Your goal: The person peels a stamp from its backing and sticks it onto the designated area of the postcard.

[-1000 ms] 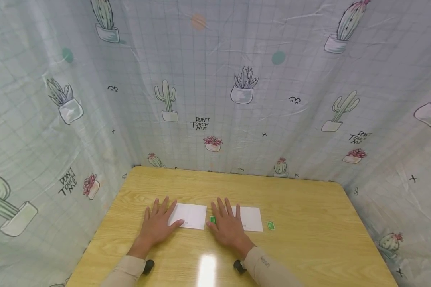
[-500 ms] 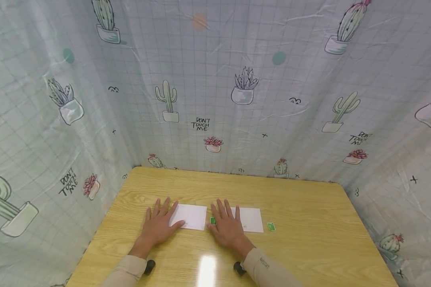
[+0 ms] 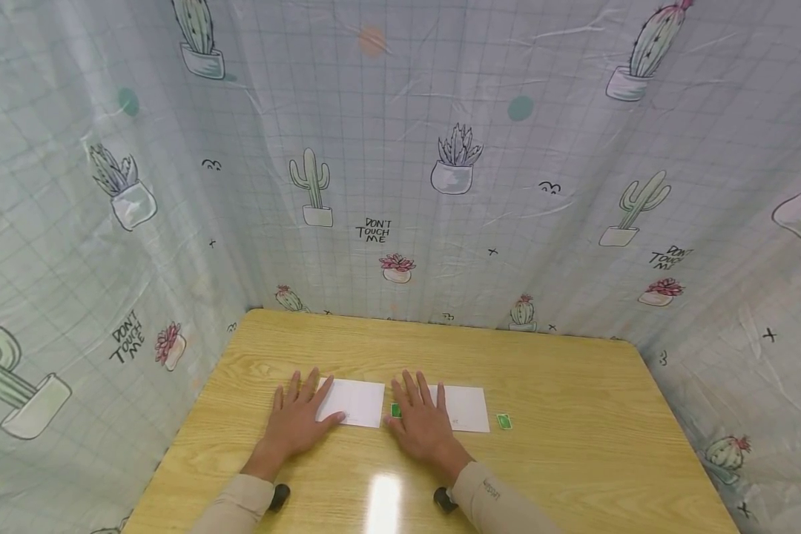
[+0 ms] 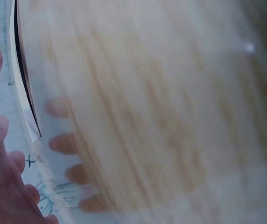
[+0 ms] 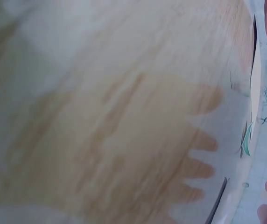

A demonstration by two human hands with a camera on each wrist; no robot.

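Two blank-looking white cards lie flat on the wood-grain table in the head view, the left card (image 3: pixel 355 403) and the right card (image 3: pixel 469 409). My left hand (image 3: pixel 295 421), palm down with straight spread fingers, covers the left card's left edge. My right hand (image 3: pixel 423 426) lies likewise over the left part of the right card. Partly hidden by its fingers is a small green stamp-like piece (image 3: pixel 396 410). A second green piece (image 3: pixel 503 421) sits right of the right card. In the wrist views, fingers (image 4: pixel 17 161) appear at the frame edge; contact with the table cannot be told.
The yellowish wooden table (image 3: pixel 574 445) is enclosed at the back and sides by a cactus-print curtain (image 3: pixel 400 185). Small black devices (image 3: pixel 279 497) show at both wrists. A bright light reflection falls on the table between the forearms.
My left hand has shifted very slightly to the right. The right hand, the cards and the green pieces look the same.
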